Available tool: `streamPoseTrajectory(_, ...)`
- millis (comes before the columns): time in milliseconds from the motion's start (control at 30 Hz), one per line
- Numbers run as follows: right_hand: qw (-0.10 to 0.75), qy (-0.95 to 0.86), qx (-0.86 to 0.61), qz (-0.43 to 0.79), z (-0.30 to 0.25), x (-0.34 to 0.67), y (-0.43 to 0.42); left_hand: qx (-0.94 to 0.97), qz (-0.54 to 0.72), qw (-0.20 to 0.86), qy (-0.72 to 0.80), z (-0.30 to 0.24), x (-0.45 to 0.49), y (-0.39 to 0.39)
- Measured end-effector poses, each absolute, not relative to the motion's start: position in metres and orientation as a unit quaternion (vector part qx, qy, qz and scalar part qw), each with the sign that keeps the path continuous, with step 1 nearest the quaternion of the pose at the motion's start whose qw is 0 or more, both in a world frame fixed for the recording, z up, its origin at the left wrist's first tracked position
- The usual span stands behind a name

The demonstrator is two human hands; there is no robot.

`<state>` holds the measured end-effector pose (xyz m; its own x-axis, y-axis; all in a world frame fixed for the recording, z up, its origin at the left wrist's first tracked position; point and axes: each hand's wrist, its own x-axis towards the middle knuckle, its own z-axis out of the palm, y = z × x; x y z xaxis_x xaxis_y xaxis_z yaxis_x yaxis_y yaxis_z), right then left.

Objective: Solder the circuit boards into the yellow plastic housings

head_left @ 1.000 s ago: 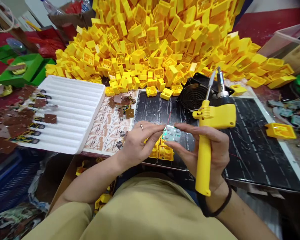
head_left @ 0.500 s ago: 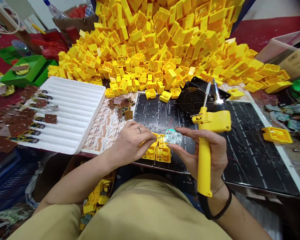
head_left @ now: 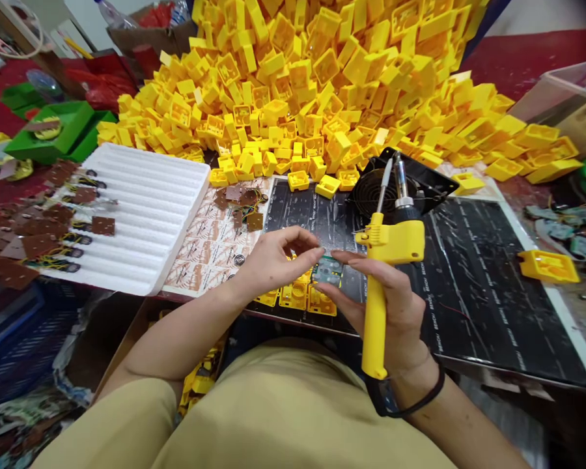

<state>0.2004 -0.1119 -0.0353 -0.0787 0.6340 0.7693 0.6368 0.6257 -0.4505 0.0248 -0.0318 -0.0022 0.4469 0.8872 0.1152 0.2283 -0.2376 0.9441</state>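
Note:
In the head view, my right hand [head_left: 393, 303] pinches a small green circuit board [head_left: 328, 268] between thumb and fingertips. That same hand also keeps hold of a yellow soldering gun [head_left: 375, 312], upright with its metal tip pointing away from me. My left hand [head_left: 278, 260] is closed, thumb and forefinger pinched at the board's upper left edge; what lies between them is too small to make out. Beneath the board, several open yellow housings [head_left: 293, 296] sit in a row at the table's front edge, partly covered by my hands.
A big heap of yellow housings [head_left: 303, 85] fills the back. On the left lies a white foam tray [head_left: 146, 215] with brown boards [head_left: 43, 225] and wires. A black fan [head_left: 371, 189] stands behind the soldering gun. One loose yellow housing [head_left: 549, 267] is at the right.
The soldering gun and my right hand have shifted left. My left fingers have moved up to the board's upper edge. A round dark part now shows beside my left wrist.

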Motion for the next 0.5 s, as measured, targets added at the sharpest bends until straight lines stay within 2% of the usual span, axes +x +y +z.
streamPoseTrajectory(133, 0.529, -0.717, -0.453, -0.017, -0.032, 0.201, -0.112, 0.629, 0.37, 0.57, 0.378, -0.011, 0.027, -0.031)
streamPoseTrajectory(233, 0.531, -0.708, -0.465, -0.027, -0.029, 0.201, -0.112, 0.596, 0.385, 0.599, 0.371, -0.015, 0.026, -0.032)
streamPoseTrajectory(367, 0.54, -0.703, -0.462, -0.021, -0.03, 0.201, -0.111, 0.579, 0.399, 0.608, 0.369, -0.016, 0.023, -0.033)
streamPoseTrajectory(500, 0.542, -0.706, -0.456, -0.015, -0.031, 0.2, -0.111, 0.614, 0.39, 0.558, 0.399, -0.017, 0.021, -0.033)
